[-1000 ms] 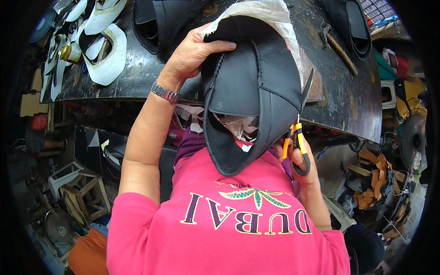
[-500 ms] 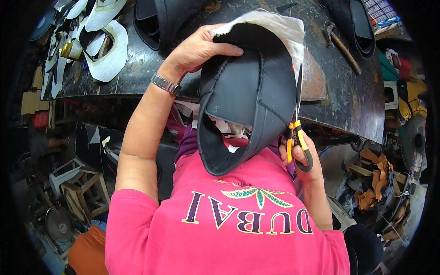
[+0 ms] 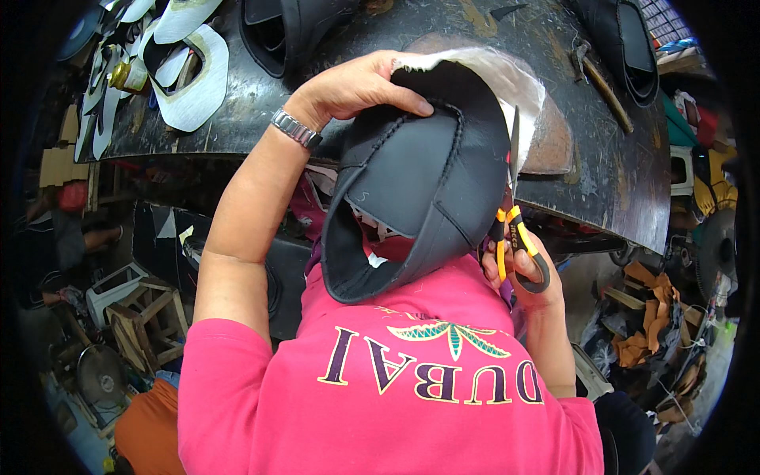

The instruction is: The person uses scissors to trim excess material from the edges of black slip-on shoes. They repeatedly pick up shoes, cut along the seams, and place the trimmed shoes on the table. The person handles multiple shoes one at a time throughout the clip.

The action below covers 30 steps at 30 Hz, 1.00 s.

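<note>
A black leather shoe upper (image 3: 408,174) with braided seams is held in front of my chest, its opening facing me. White lining fabric (image 3: 518,77) sticks out past its far edge. My left hand (image 3: 360,87) is closed on that far edge, thumb pressed on the leather and fingers hidden behind. In my right hand (image 3: 526,273) are scissors (image 3: 513,229) with yellow and black handles. Their blades point away from me along the upper's right side, at the lining; one blade overlaps the white cloth.
Behind the upper is a dark, worn worktable (image 3: 586,202) with a brown flat piece (image 3: 550,146) on it. A hammer (image 3: 606,95) lies at the right, near another black upper (image 3: 629,47). White cut pieces (image 3: 190,103) and a small jar (image 3: 129,77) are at the left.
The upper has tipped and shifted slightly, its near end moving left and its far edge lower. My left hand moved with it. The scissor blades now sit farther apart.
</note>
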Tool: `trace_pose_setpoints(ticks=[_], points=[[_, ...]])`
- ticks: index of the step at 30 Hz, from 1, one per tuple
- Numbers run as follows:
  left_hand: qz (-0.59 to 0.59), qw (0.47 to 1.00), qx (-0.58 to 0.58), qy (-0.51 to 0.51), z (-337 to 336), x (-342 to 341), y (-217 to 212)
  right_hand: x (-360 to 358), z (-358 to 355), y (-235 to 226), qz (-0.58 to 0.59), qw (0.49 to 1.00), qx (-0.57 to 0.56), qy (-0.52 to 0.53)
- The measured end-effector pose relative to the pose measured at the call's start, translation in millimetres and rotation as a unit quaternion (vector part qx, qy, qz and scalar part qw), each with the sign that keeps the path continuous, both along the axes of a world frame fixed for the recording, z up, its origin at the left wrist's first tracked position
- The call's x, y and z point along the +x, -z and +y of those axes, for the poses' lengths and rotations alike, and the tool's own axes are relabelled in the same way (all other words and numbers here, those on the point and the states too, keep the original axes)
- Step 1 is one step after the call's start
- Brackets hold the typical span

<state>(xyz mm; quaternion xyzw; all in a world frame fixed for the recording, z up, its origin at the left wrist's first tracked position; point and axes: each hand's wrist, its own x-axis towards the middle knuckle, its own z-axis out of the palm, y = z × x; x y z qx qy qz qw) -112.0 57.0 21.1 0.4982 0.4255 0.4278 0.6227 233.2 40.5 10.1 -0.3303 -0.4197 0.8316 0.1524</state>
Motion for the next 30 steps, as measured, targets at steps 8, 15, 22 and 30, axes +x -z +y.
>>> trace_pose_setpoints(ticks=[8,15,22,30], points=[[0.004,0.998,-0.047,0.046,2,-10,3,13,4,5,-0.018,1.0,-0.017,-0.004],[0.014,0.999,-0.018,0.044,1,-11,4,41,31,-4,-0.13,0.987,0.09,-0.023],[-0.007,0.997,-0.042,0.061,16,-5,1,39,78,-41,-0.243,0.86,0.449,-0.015],[0.001,0.996,-0.075,0.037,8,-18,5,43,106,-63,-0.227,0.897,0.369,0.093]])
